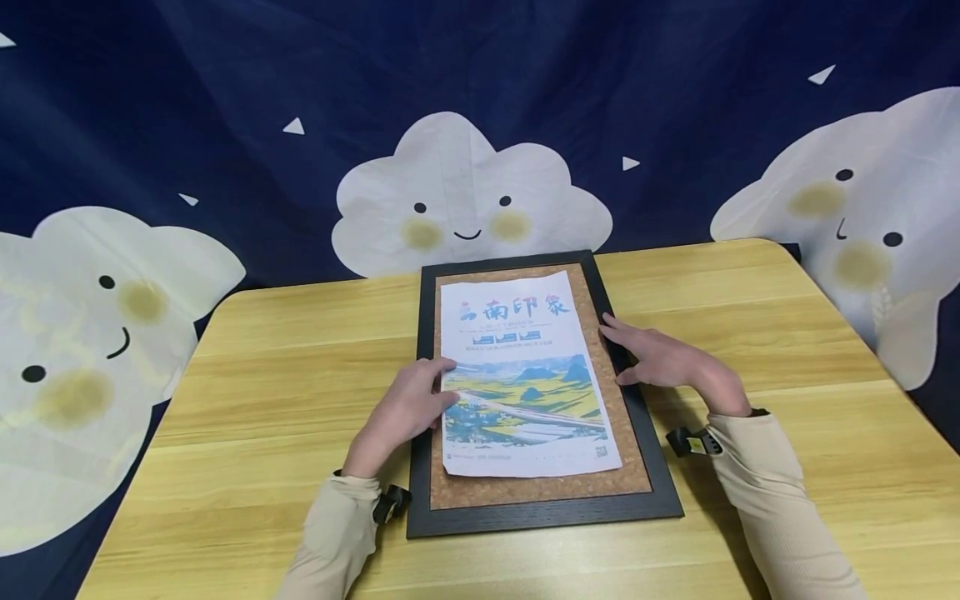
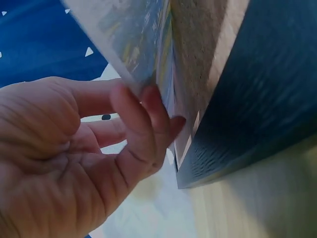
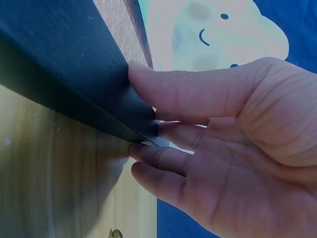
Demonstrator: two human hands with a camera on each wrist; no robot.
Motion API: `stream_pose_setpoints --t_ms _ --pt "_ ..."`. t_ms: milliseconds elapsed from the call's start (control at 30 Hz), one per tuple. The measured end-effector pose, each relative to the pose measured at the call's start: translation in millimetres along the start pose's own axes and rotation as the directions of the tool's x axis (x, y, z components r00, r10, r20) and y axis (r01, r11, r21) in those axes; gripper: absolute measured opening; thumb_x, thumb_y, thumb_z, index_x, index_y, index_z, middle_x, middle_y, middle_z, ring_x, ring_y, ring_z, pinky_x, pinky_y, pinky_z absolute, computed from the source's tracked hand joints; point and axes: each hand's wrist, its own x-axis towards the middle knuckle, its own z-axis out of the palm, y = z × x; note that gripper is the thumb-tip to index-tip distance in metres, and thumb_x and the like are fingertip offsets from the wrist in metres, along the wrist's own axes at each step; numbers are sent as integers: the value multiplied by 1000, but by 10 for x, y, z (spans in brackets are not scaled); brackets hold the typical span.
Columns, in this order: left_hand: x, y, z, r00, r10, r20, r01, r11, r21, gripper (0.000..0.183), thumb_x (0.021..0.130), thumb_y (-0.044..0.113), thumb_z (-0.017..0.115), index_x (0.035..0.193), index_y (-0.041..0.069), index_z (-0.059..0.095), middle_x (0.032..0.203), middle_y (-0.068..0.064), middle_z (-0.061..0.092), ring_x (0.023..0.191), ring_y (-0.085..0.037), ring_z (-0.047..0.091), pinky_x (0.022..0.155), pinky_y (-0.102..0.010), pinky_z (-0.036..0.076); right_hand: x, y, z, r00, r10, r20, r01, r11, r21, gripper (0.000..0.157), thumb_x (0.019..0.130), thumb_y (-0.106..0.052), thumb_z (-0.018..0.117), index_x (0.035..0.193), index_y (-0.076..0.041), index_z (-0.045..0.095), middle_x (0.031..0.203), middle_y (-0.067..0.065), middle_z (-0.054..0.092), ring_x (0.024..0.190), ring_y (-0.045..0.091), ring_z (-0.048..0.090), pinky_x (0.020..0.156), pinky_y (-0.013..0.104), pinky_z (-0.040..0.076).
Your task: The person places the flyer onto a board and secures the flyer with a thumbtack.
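Note:
A printed paper poster [image 1: 525, 375] with a landscape and Chinese characters lies on a cork board [image 1: 540, 493] in a black frame [image 1: 547, 514]. At the poster's left edge, my left hand [image 1: 412, 404] pinches the paper between thumb and fingers. In the left wrist view, the paper's edge [image 2: 116, 47] stands raised off the cork beside my bent fingers [image 2: 138, 129]. My right hand [image 1: 667, 354] holds the frame's right side. The right wrist view shows the thumb [image 3: 188, 94] on the black frame [image 3: 74, 54] and the other fingers against its outer side.
The framed board lies on a wooden table [image 1: 285, 400], reaching its back edge. Behind hangs a dark blue curtain [image 1: 225, 83] with smiling white clouds [image 1: 465, 200]. Each wrist carries a small black camera, one on the left [image 1: 392, 504] and one on the right [image 1: 693, 442].

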Motion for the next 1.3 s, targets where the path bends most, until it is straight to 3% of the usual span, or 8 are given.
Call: stream_pose_setpoints --t_ms 233,400,533,767,933,1033,1167,1300 --pt "1 17 17 1000 -10 -22 13 994 113 50 99 8 70 145 -5 55 120 -19 54 88 -24 52 71 -37 46 -17 6 0 1000 7 -3 -7 1000 8 82 94 -4 71 158 14 22 168 32 6 149 55 17 114 66 30" --pt "-8 30 46 999 -8 -33 13 988 152 50 99 8 70 145 -4 55 131 -22 51 96 -27 51 75 -38 46 -26 21 -19 1000 -12 -17 12 1000 -4 81 95 -6 72 157 14 24 167 33 9 148 56 19 113 66 30" --pt "-13 34 64 999 -1 -39 7 989 144 50 99 7 70 145 -3 56 132 -21 50 98 -27 52 76 -38 46 -46 59 -71 997 -5 -83 4 1000 -22 74 98 -8 68 156 14 27 162 36 22 146 56 27 114 66 31" --pt "-16 27 96 999 14 -40 -8 989 145 49 97 6 72 144 -1 58 139 -20 48 112 -30 55 88 -43 50 -191 179 -239 973 36 -228 -36 999 2 58 101 -5 64 150 15 40 148 40 44 131 56 49 101 65 46" --pt "-14 14 106 997 23 -73 -9 982 190 48 96 6 73 142 -1 60 142 -20 47 121 -33 50 92 -47 49 -244 293 -308 964 75 -253 -83 996 -21 44 99 -3 65 136 17 53 123 37 64 111 51 64 88 57 55" --pt "-19 -1 104 995 42 -95 -21 976 218 49 95 6 74 141 -1 60 148 -21 45 130 -37 45 96 -51 47 -249 364 -323 966 112 -234 -129 990 -59 32 97 -4 68 121 16 62 104 28 70 93 40 68 77 50 56" --pt "-24 -19 102 994 59 -93 -36 972 233 52 95 7 74 144 -1 58 157 -24 38 142 -43 38 106 -57 43 -246 448 -311 969 156 -191 -173 982 -70 17 95 -7 70 100 9 68 83 14 70 72 24 65 68 41 52" --pt "-17 -25 100 998 41 -53 -27 970 241 59 96 10 75 149 0 53 164 -25 30 151 -45 28 115 -60 35 -244 500 -283 966 199 -168 -206 978 -27 14 96 -8 69 91 4 65 70 7 65 63 19 62 62 35 49"
